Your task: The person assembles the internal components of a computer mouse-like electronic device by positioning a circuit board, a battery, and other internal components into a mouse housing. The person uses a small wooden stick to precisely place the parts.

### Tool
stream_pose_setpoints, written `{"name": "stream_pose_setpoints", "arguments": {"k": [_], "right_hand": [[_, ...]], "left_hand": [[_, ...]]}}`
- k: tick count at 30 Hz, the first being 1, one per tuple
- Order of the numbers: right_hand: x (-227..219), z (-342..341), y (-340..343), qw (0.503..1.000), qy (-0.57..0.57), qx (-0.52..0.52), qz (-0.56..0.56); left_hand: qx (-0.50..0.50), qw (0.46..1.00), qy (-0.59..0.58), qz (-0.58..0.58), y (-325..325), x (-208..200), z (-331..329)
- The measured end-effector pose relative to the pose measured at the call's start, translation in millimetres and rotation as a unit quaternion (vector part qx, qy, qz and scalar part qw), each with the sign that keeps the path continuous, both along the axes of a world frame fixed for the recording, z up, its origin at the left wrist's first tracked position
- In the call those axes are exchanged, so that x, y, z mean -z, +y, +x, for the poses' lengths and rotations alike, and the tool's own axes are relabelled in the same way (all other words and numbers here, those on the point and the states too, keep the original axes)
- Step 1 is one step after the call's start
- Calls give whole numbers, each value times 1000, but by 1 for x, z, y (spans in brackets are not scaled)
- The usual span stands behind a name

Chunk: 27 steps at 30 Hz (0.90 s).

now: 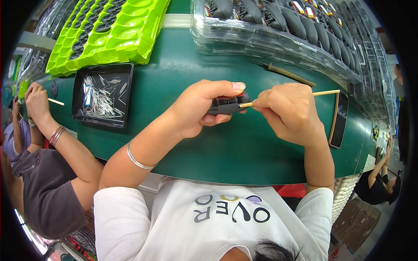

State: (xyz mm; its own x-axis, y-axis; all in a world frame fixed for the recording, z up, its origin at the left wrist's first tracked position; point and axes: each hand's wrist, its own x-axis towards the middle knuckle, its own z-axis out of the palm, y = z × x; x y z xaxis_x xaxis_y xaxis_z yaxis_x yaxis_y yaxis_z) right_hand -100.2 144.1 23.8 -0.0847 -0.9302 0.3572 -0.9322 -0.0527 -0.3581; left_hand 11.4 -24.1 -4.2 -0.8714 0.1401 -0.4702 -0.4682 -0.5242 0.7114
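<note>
Starting at the left, a co-worker's hand [37, 102] rests on the green table [174, 87], beside a black tray of metal pins [103, 95] and a lime-green moulded tray [109, 28]. The left hand [202, 106] is clenched round a small black casing [226, 105], held just above the table at its middle. The right hand [289, 113] pinches a thin wooden stick [324, 92], its tip pressed into the casing's end (the seating looks under way, not finished). Clear trays of black parts [305, 26] stand behind.
</note>
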Motion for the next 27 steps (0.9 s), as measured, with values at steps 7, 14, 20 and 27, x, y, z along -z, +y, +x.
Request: {"name": "stream_pose_setpoints", "arguments": {"k": [7, 14, 20, 27], "right_hand": [[9, 5, -6, 998, -35, 26, -47], [4, 4, -7, 1000, 9, 16, 6], [13, -24, 4, 956, 139, 243, 92], [14, -23, -2, 967, 135, 208, 64]], "left_hand": [[-18, 1000, -7, 5, 3, 3, 0], [18, 994, 28, -106, -4, 5, -2], [-15, 994, 109, -4, -14, -2, 0], [-76, 983, 167, -29, -15, -4, 1]]}}
